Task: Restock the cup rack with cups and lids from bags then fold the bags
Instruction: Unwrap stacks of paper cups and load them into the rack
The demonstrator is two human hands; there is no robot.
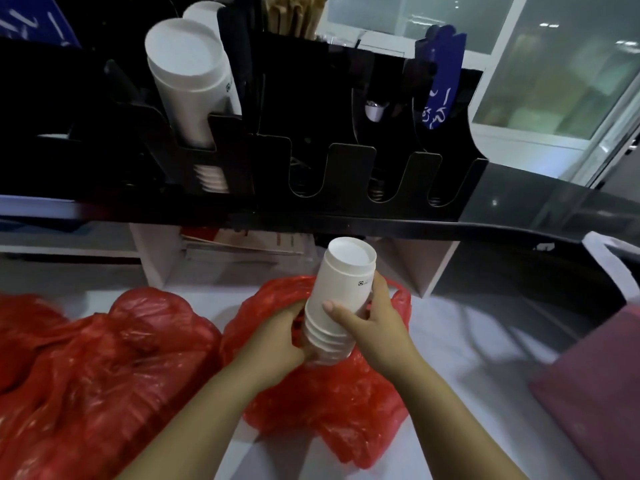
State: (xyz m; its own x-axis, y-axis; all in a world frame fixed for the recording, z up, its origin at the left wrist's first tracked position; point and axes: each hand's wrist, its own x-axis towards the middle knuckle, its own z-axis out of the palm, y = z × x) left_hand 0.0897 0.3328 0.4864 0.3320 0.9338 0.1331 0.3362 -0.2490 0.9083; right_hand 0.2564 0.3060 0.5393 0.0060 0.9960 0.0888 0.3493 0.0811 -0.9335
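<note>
Head view: cup stack, white, bottoms up, slightly tilted, held at scene centre just above red bag on white table. Left hand curls round stack's lower rims. Right hand wraps stack's right side, thumb across front. Second red bag lies crumpled near left. Black cup rack stands far; its left slot holds tall racked cups.

A self-serve drinks counter, such as in a café or office pantry: a black dispenser rack with U-shaped slots holds a stack of white paper cups, brown paper-wrapped sticks and blue sachets on a dark countertop, with glass partitions behind.
</note>
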